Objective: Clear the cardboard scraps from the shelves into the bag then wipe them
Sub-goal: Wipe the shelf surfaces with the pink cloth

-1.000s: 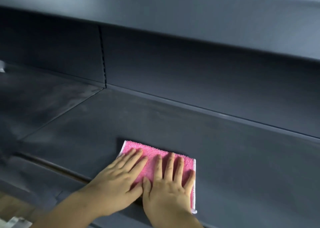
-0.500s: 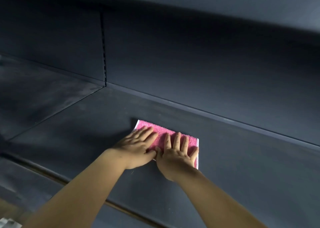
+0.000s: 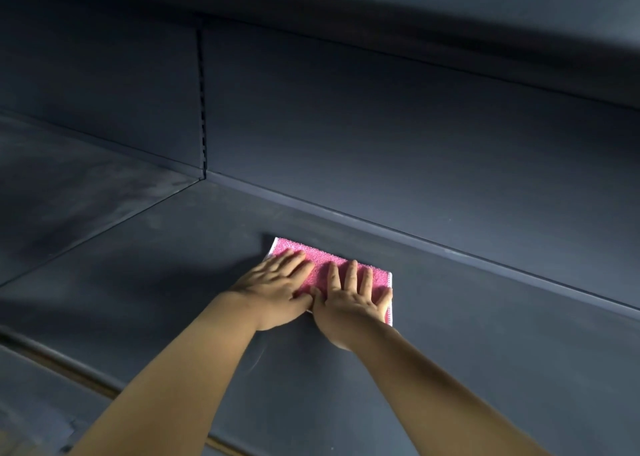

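Wiping stage, looks like: left grip (image 3: pixel 277 291) and right grip (image 3: pixel 353 303) both flat, fingers straight, pressing pink cloth (image 3: pixel 320 275) onto the shelf (image 3: pixel 485 344) near the back wall (image 3: pixel 415 144). Could bunch or skid out from uneven pressure - maybe skip dusty patches too, hard to judge in this dim light.

Dark grey shelf (image 3: pixel 485 369), dusty smears well left of left grip (image 3: pixel 277 291). Flat on it: pink cloth (image 3: pixel 322 270), under left & right grip (image 3: pixel 353 305).
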A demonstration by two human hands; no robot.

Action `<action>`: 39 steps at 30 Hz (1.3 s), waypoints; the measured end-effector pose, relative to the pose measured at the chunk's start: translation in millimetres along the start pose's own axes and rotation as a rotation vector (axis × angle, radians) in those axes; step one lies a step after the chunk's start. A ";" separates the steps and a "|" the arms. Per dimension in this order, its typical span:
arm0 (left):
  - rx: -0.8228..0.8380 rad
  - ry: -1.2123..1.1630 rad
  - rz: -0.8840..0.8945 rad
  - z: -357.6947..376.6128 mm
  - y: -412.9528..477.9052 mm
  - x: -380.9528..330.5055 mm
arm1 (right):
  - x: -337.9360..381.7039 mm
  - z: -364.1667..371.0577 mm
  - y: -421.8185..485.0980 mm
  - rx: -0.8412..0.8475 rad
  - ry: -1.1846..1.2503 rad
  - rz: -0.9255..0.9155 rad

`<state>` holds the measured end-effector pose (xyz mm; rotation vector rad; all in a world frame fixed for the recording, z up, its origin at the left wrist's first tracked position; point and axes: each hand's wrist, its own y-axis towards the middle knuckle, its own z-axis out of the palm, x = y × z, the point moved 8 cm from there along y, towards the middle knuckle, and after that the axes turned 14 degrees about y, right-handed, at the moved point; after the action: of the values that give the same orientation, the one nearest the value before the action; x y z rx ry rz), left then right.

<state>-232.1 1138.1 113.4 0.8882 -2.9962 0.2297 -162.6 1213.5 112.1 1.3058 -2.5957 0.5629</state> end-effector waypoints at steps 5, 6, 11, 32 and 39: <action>0.001 0.001 -0.007 -0.8 3.5 0.9 | -1.4 -0.3 6.0 -0.004 -0.002 -0.004; -0.004 0.001 -0.005 -0.9 4.4 1.1 | -1.5 -0.5 7.4 -0.006 -0.004 -0.005; -0.015 -0.006 -0.005 -1.7 4.9 0.7 | -0.5 -3.0 9.7 -0.004 -0.021 -0.013; 0.019 0.090 -0.213 25.6 -114.2 148.2 | 169.2 70.8 -39.0 0.113 -0.011 -0.196; -0.031 -0.021 -0.238 15.7 -69.2 162.2 | 172.1 53.9 10.5 0.086 0.008 -0.184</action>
<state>-330.2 990.7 115.4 1.2367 -2.8670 0.1708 -273.4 1070.9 116.3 1.5459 -2.4345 0.6514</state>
